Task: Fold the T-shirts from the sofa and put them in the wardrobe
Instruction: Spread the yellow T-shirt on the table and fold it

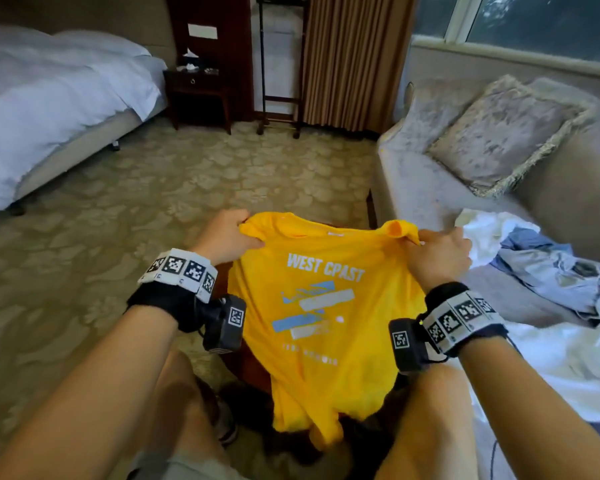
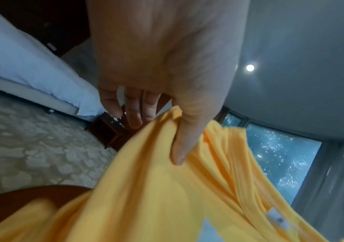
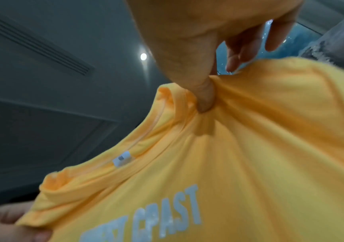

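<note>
1. Yellow T-shirt (image 1: pixel 321 327) held up in the air in front of the person, print side facing them, hem hanging down between the knees, next to the sofa (image 1: pixel 420 188).
2. Left hand (image 1: pixel 222 239) pinches one shoulder, thumb over the cloth, fingers (image 2: pixel 133 114) curled behind; right hand (image 1: pixel 440 252) pinches the other shoulder, thumb pressed into a bunch of fabric.
3. Handling guess: thin, light, floppy knit; no stiffness, sags and creases wherever unsupported. Not fragile, not slippery. Shoulder seams beside the collar look the best hold; a flat surface would help the fold.
4. More clothes (image 1: pixel 541 271), white and pale blue, heaped on the sofa seat; how many are T-shirts can't tell.
5. Hidden: wardrobe not in view. Sleeves bunched in the grips, shirt's back unseen, lower hem crumpled. Dark round surface (image 2: pixel 17 204) under the shirt mostly covered, maybe a desk. Small print blurred.
</note>
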Available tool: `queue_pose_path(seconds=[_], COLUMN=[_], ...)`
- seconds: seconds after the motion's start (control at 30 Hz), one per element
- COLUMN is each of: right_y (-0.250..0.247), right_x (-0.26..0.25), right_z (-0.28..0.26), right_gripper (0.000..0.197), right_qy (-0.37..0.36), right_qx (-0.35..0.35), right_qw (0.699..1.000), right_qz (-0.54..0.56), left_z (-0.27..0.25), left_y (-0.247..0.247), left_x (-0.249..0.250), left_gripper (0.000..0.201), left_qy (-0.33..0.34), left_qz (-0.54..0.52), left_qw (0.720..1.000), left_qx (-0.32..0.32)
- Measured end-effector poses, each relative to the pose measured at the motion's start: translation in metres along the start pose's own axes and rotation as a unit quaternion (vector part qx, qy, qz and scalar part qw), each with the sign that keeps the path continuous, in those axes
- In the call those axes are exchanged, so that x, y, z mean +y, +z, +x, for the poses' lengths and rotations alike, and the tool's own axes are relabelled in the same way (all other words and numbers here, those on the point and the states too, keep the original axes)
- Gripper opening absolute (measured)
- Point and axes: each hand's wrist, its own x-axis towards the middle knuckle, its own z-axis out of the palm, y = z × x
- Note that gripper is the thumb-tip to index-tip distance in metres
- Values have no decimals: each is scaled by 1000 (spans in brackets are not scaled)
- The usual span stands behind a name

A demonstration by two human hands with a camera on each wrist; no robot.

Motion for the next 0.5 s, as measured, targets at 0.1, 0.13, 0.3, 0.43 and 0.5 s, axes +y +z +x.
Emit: queue_pose_path(seconds=[0.1, 0.13, 0.3, 0.43, 0.5], right_y=[3, 5, 13, 25, 36], right_x=[-2, -3, -10, -15, -8], right_z=[16, 22, 42, 37, 35], right_gripper=[41, 41, 29, 17, 16], right_qy=[4, 11, 62, 73, 54], right_qx=[12, 3, -13, -31, -22], right_qw=[1000, 999, 993, 973, 975], right_qz=[14, 32, 98, 219, 217], left_z=[15, 20, 34, 40, 37], left_y=[-9, -13, -17, 0, 4], left_x=[5, 9, 23, 6, -8], left_gripper=[37, 34, 25, 38, 39], left_qy=[-23, -26, 23, 21, -29], left_qz=[22, 12, -60, 67, 189], left_qw=[999, 1000, 997, 997, 980], left_qx=[10, 3, -35, -36, -58])
